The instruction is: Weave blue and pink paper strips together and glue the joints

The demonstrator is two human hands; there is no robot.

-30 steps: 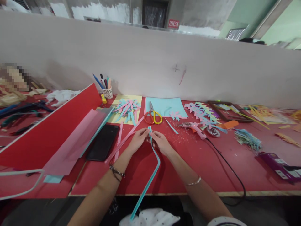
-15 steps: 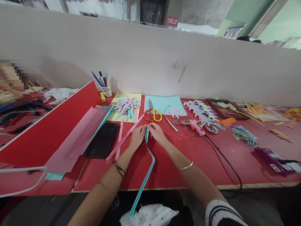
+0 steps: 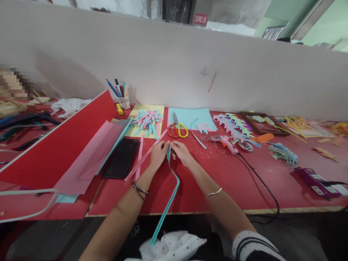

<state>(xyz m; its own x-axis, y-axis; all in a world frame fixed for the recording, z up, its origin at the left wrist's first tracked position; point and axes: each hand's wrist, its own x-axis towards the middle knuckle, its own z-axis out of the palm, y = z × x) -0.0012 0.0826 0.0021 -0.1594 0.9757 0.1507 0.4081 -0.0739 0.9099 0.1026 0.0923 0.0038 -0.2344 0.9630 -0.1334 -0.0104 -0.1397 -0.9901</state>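
Both my left hand (image 3: pixel 159 154) and my right hand (image 3: pixel 181 152) pinch the upper end of a light-blue paper strip (image 3: pixel 174 192), their fingertips nearly meeting above the table. From there the strip hangs down past the table's front edge to my lap. Just beyond my fingers lie scissors (image 3: pixel 178 130) with one red and one yellow handle. Pink paper strips (image 3: pixel 145 157) are on the table beside my left hand. What my fingertips do to the strip's end is too small to make out.
Left of my arms are a black phone (image 3: pixel 121 158), pink paper sheets (image 3: pixel 87 159) and a red upright board (image 3: pixel 62 139). Farther back sits a heap of pink and blue strips (image 3: pixel 147 121). On the right lie a pink glue gun (image 3: pixel 225 142) with a black cord and a purple power strip (image 3: pixel 317 183).
The view has shifted slightly. Both hands keep their pinch on the blue strip in nearly the same place, with only small finger movement.
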